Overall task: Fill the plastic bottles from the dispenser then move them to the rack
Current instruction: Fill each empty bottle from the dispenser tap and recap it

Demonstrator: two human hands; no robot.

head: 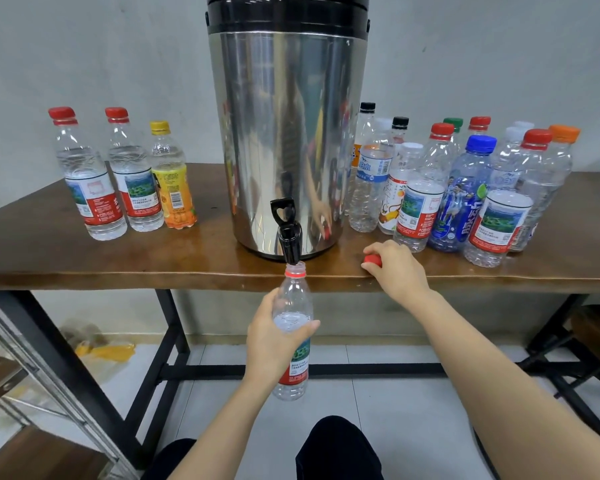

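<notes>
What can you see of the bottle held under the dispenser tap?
The bottle is clear plastic with a red neck ring and a red, white and green label. Uncapped, upright and seemingly partly filled, its mouth sits just under the black tap, in front of the table edge. The left hand grips its middle.

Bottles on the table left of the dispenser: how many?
3: a red-capped bottle farthest left, a second red-capped bottle beside it, and a yellow-capped bottle nearest the dispenser. None looks hidden there.

"白水" on blue-and-white label [373, 167] of clear bottle [362, 206], rest unreadable
</notes>
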